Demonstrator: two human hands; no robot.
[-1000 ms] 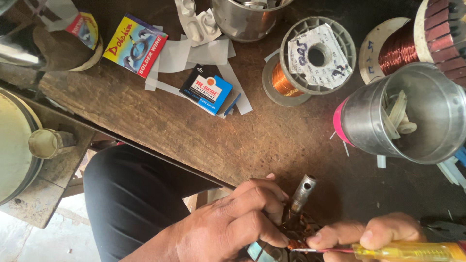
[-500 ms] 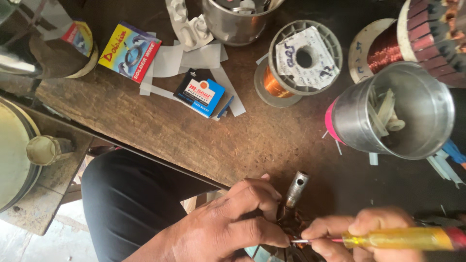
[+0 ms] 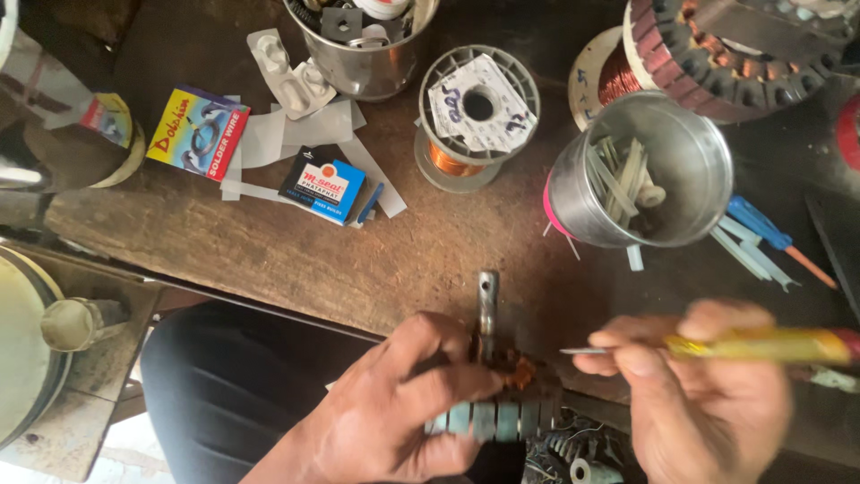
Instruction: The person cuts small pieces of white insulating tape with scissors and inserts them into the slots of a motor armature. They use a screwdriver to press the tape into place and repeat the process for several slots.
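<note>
Yellow-handled screwdriver pinched in right hand, tip just beside a motor armature. Armature gripped by left hand at wooden counter edge.

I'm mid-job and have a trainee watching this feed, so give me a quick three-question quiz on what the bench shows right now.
1. True or false: the left hand grips the wound motor armature with the steel shaft.
2. What does the right hand hold? A) the yellow-handled screwdriver B) a hammer C) a paintbrush
3. Fill in: the shiny steel cup of pale plastic strips stands to the ____ of the clear spool of copper wire in the picture.

Key: 1 true; 2 A; 3 right.
</note>
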